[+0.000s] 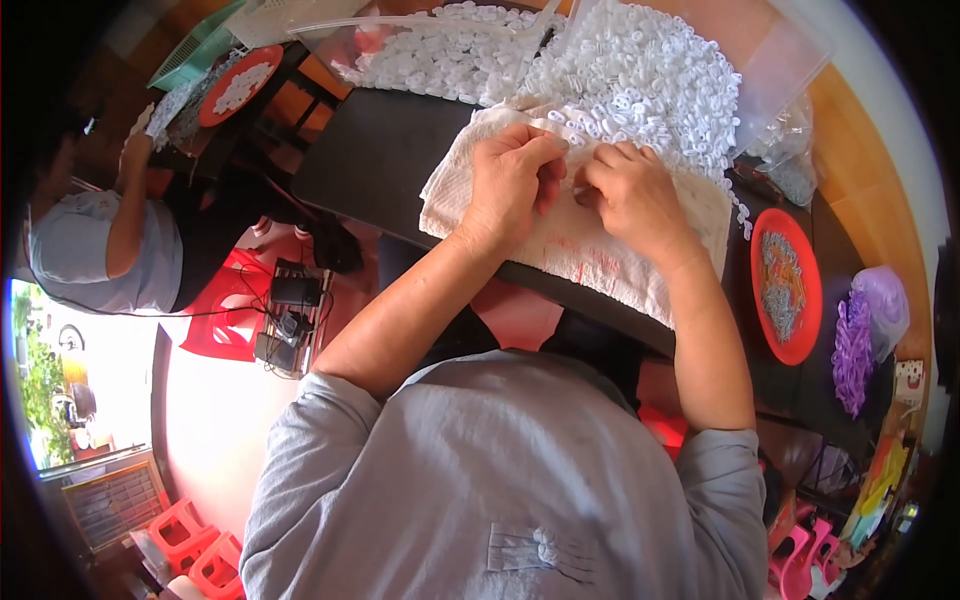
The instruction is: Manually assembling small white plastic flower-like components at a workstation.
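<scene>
My left hand (515, 180) is closed over a white towel (455, 190), thumb against its bent fingers. My right hand (632, 195) lies just to its right, a small gap between them, its fingers curled inward and pressed together. Whatever either hand pinches is too small or hidden to make out. Beyond my fingertips, a few white plastic pieces (585, 125) with oval openings rest on the towel's far edge. They run into a large heap of the same white pieces (640, 70) behind. Faint reddish marks show on the towel near my right wrist.
A red plate (808, 300) of small silvery pieces stands right, beside a purple bundle (852, 350). Clear plastic bin (780, 70) walls flank the heap. The dark table (370, 150) extends left. At far left, another person (100, 240) works by a second red plate (212, 105).
</scene>
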Motion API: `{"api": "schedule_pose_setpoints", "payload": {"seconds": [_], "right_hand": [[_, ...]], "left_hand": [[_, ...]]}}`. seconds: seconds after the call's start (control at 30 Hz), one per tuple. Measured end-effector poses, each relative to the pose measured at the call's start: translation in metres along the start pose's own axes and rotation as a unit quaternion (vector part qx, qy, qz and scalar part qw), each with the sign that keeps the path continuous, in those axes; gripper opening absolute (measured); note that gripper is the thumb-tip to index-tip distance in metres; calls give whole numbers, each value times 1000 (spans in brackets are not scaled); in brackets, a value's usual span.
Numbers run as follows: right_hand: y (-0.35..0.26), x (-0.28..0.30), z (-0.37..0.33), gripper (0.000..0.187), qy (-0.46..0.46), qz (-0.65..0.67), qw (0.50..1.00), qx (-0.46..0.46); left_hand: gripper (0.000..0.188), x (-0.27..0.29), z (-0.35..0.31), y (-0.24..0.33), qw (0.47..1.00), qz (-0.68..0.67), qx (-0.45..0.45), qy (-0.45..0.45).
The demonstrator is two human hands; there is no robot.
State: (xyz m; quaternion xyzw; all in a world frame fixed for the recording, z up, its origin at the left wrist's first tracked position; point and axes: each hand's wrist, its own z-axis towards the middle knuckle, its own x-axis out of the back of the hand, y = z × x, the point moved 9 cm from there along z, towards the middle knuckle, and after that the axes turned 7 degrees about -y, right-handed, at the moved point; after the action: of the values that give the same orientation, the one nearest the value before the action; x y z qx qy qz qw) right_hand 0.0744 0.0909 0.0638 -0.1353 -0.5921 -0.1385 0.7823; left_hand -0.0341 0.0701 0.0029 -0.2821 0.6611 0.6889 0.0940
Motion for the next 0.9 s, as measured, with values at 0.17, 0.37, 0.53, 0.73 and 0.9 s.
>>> {"api": "schedule_pose_setpoints", "payload": {"seconds": [0.17,0.37,0.53,0.73,0.9], "right_hand": [[33,3,-4,8,73,237,960,-131],[52,-12,-14,10,110,616,736,-259],[49,-14,-15,11,93,644,714,-260],[48,-15,-13,11,83,648,714,-250],[40,-12,-11,12,73,649,718,-241]], "left_hand": [[9,0,0,1,1000,-11,3,3],[11,-9,-2,7,999,11,-29,-31],[11,-11,-7,10,998,28,-45,-33],[9,-13,-6,11,998,28,-50,-38],[9,-19,-9,14,994,65,-67,-63]]}}
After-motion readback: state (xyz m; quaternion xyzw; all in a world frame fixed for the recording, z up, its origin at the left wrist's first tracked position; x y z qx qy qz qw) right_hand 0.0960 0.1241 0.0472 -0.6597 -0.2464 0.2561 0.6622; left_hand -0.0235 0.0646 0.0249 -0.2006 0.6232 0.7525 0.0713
